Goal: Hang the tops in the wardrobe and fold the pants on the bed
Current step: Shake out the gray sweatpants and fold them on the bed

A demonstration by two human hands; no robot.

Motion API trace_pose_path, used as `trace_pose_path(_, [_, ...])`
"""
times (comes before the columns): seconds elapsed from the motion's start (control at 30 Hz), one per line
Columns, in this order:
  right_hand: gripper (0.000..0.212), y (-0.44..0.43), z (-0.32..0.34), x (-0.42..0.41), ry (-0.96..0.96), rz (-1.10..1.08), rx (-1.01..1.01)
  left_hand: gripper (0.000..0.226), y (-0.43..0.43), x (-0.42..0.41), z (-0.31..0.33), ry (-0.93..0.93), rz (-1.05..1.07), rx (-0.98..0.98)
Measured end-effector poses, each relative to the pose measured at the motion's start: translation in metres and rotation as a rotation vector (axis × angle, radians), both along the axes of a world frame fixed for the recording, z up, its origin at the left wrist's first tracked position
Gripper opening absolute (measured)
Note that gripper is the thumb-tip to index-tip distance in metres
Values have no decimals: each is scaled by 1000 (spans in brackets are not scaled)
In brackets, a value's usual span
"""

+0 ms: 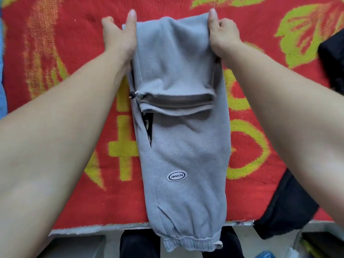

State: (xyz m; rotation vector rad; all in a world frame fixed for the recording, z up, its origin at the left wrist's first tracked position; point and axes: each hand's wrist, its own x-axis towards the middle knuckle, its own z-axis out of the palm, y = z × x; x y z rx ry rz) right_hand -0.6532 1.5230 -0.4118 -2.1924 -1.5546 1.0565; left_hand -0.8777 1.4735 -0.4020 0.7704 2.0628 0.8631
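Grey sweatpants (186, 146) lie lengthwise on the red and yellow blanket (65, 90) covering the bed. The waistband end is folded back over the legs, and its edge lies across the middle. An oval logo patch (176, 176) shows on the lower leg, and the cuffs hang over the bed's near edge. My left hand (119, 34) grips the far fold at its left corner. At the right corner of that fold, my right hand (223, 34) pinches the cloth, thumb on top.
A black garment (286, 207) lies at the bed's right near corner, and another dark item (333, 62) sits at the right edge. Below the bed's edge are my dark-trousered legs (139, 244) and the floor.
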Motion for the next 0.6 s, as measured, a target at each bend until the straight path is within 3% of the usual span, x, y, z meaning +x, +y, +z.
trace_pose_path(0.07, [50,-12,-7,0,-25,-44,-46,64,-11,5,-6,102,-49,-91])
trace_pose_path(0.23, [52,-63,-26,2,-272,61,152,62,-59,19,-21,575,-293,-56])
trace_pose_path(0.33, [54,-72,-34,1,-330,117,206,69,-67,21,-35,639,-356,-148])
trace_pose_path(0.43, [65,-79,-35,-6,-388,123,275,73,-71,23,-36,810,-305,-31])
trace_pose_path(0.53, [80,-89,-35,-1,-450,156,252,78,-70,12,-35,645,-297,-56])
trace_pose_path(0.6, [90,-79,-29,4,-337,72,156,78,-60,-1,-31,434,-265,-81])
